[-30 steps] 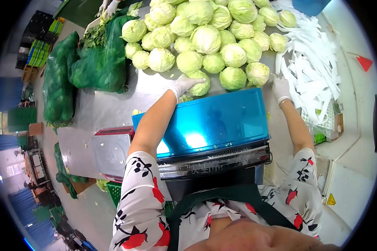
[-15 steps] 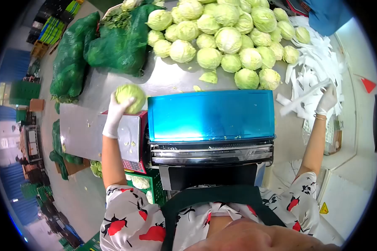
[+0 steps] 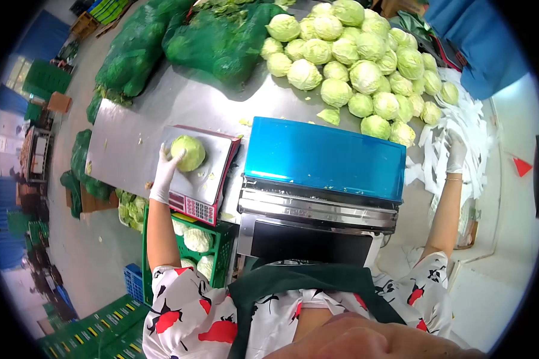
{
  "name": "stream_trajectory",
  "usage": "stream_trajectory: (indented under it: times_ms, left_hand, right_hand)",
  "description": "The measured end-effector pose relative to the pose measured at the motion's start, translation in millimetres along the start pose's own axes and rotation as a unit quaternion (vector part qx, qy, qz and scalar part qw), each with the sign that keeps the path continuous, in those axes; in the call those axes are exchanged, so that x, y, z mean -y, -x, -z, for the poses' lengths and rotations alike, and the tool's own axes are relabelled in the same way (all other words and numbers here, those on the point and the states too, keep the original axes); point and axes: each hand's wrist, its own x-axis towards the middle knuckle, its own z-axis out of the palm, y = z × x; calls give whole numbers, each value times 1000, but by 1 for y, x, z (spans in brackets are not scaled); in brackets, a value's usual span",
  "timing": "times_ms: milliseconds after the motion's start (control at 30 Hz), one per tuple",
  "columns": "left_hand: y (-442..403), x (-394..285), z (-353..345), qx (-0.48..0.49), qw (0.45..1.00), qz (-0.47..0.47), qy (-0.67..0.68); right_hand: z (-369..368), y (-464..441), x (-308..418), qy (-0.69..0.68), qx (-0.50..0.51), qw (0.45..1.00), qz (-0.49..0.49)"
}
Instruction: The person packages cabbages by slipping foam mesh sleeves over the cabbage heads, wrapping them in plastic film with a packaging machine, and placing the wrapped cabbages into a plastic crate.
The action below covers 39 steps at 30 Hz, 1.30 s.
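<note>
One green cabbage (image 3: 187,153) sits on the steel plate of a red-framed scale (image 3: 212,143). My left hand (image 3: 166,167), in a white glove, touches the cabbage's left side with its fingers apart. My right hand (image 3: 457,151), also gloved, is at the heap of white strips (image 3: 476,128); its fingers are partly lost among the strips, so its hold is unclear. Between my arms stands a machine with a blue top (image 3: 326,157) and a black front. Beyond it lies a pile of cabbages (image 3: 365,76).
Green net sacks (image 3: 144,51) lie at the table's far left. A green crate (image 3: 221,245) with wrapped cabbages stands below the scale. More green crates (image 3: 96,329) are at the lower left. Blue cloth (image 3: 476,45) hangs at the upper right.
My left hand has carried the cabbage from the pile to the scale, and its fingers have loosened. My right hand has moved from beside the machine to the white strips. The view has shifted left.
</note>
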Motion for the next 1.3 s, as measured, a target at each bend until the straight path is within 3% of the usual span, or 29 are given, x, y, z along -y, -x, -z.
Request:
stream_trajectory:
  times_ms: [67,133,200,267,367,467,533,767,867,933,967,1067,1133,1200,1300]
  left_hand:
    - [6,-6,11,-60,998,23,-2]
    - [17,-9,31,-93,994,-28,-51]
    - [22,-8,53,-125,992,-26,-22]
    - [32,-13,74,-166,984,-35,-43]
    - [47,-25,97,-198,978,-39,-46]
    - [53,-29,111,-221,974,-46,-34]
    - [52,-22,118,-232,970,-65,-24]
    - [49,-24,93,-206,974,-88,-26]
    - [37,-31,62,-126,976,-136,-112]
    - [32,-45,32,-67,954,-185,-225]
    - [27,-50,18,-38,938,-184,-290]
    - [19,-54,-12,48,887,-154,-433]
    - [12,-52,-19,30,870,-110,-479]
    - [13,-46,-15,-6,881,-129,-455]
    - [20,-54,-5,-5,897,-65,-436]
  right_hand:
    - [-26,-2,-7,29,16,999,21]
    - [-64,6,-1,74,64,994,58]
    - [-111,10,13,105,110,978,142]
    - [-161,23,43,110,158,975,112]
    - [-248,53,88,93,206,959,169]
    - [-335,33,76,147,248,921,262]
    - [-390,38,82,219,276,907,231]
    - [-556,64,74,354,225,778,468]
    - [-591,95,91,444,264,731,446]
    - [-612,108,90,551,252,677,418]
    - [-618,112,92,565,274,680,378]
    - [-635,102,66,616,189,633,429]
    - [-639,104,66,610,175,637,437]
    - [-639,107,74,619,196,630,426]
    - [-617,114,85,477,247,727,428]
